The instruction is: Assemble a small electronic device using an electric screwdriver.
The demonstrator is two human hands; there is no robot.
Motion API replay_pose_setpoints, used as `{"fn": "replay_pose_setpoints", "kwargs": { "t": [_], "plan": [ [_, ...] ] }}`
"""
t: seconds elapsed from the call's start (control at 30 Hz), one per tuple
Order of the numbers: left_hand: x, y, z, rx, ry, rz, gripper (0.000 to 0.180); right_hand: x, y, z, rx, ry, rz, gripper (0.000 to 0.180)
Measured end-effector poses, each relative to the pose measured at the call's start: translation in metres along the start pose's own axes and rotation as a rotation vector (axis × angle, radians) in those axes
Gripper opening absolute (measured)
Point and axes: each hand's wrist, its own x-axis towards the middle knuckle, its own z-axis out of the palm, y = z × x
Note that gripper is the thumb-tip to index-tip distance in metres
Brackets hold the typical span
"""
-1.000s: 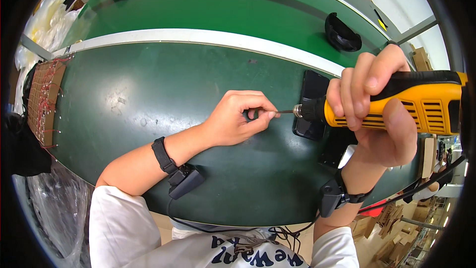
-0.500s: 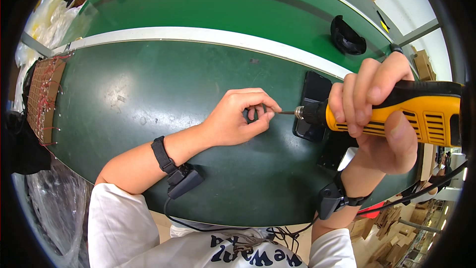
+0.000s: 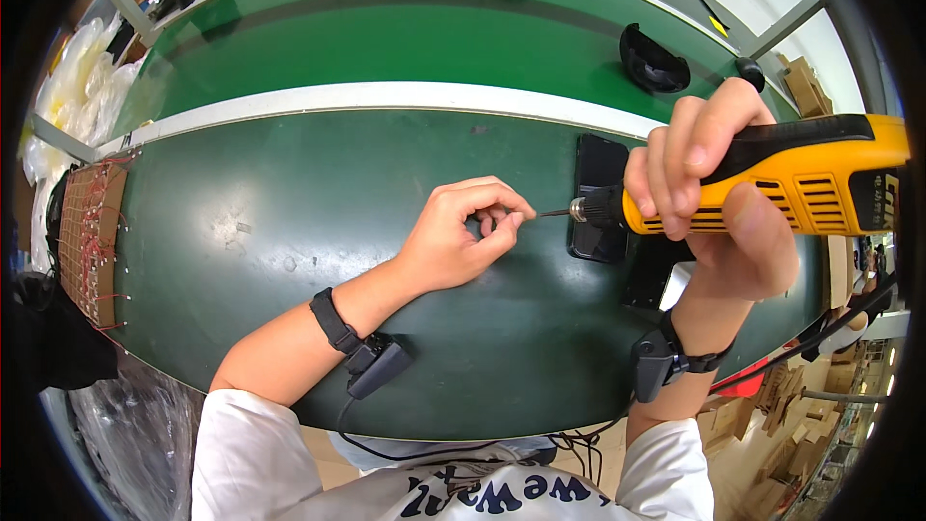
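My right hand point(image 3: 714, 188) is wrapped round a yellow and black electric screwdriver point(image 3: 810, 195) held level above the right side of the table. Its thin bit point(image 3: 555, 213) points left. My left hand point(image 3: 463, 232) is closed in a pinch at the bit's tip, thumb against forefinger. Whatever sits between those fingertips is too small to make out. Below the screwdriver's nose, a flat black phone-like object point(image 3: 598, 241) lies on the dark green table point(image 3: 289, 183), partly hidden by the tool.
Beyond a white rail point(image 3: 386, 96) runs a green belt point(image 3: 386, 29) with a black curved shell point(image 3: 653, 60) on it. A cardboard box with red wires point(image 3: 92, 241) stands at the left edge. Cables point(image 3: 579, 444) hang by my waist.
The view has shifted, showing more of the far side. The screwdriver's rear end is tilted slightly higher. Its bit remains at my left fingertips, with the pinch unchanged.
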Motion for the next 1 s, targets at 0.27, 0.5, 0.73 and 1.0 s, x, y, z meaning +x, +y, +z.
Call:
{"fn": "replay_pose_setpoints", "kwargs": {
  "t": [0.27, 0.5, 0.73, 1.0],
  "plan": [
    [0.000, -0.001, 0.000, -0.056, 0.017, -0.091, 0.017, -0.001, -0.005, -0.008, 0.022, -0.004, -0.041, 0.032],
    [-0.008, -0.016, -0.006, -0.127, -0.054, -0.202, 0.014, -0.002, -0.006, 0.003, -0.014, 0.065, 0.008, 0.033],
    [-0.001, -0.003, 0.001, -0.245, 0.043, -0.228, 0.018, -0.001, -0.007, 0.006, -0.007, 0.081, 0.000, 0.032],
    [-0.001, -0.001, 0.002, -0.246, 0.037, -0.193, 0.018, 0.000, -0.006, 0.008, -0.012, 0.073, 0.014, 0.030]
  ]
}}
